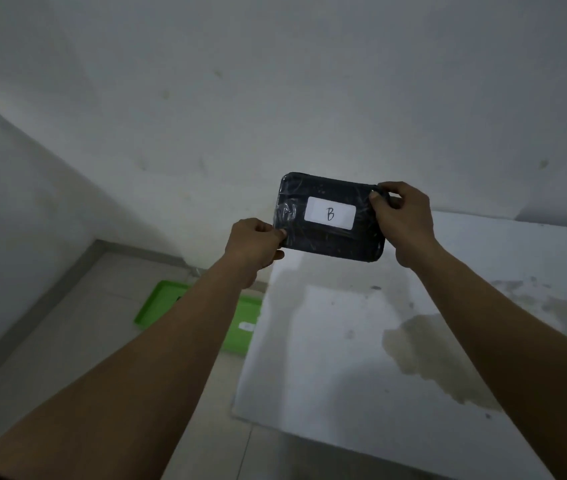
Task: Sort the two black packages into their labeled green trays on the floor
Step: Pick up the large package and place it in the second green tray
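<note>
One black rectangular package wrapped in clear film (330,216) is held up in the air in front of the white wall (275,81), above the far edge of the white, stained desk (361,358). It carries one white label (330,214) with a handwritten "B". Only this one package is in view.

Both hands grip it. The left hand (252,245) pinches the package's lower left corner, thumb on the front face. The right hand (405,221) is closed on the upper right edge, thumb on the front and fingers (391,192) curled over the top.

On the tiled floor (67,341) to the left of the desk, bright green plastic tray surfaces (157,306) show on either side of the left forearm; they seem to be two trays lying side by side, though the arm hides the join. The nearer one bears one small white label (246,326), too blurred to read.
</note>
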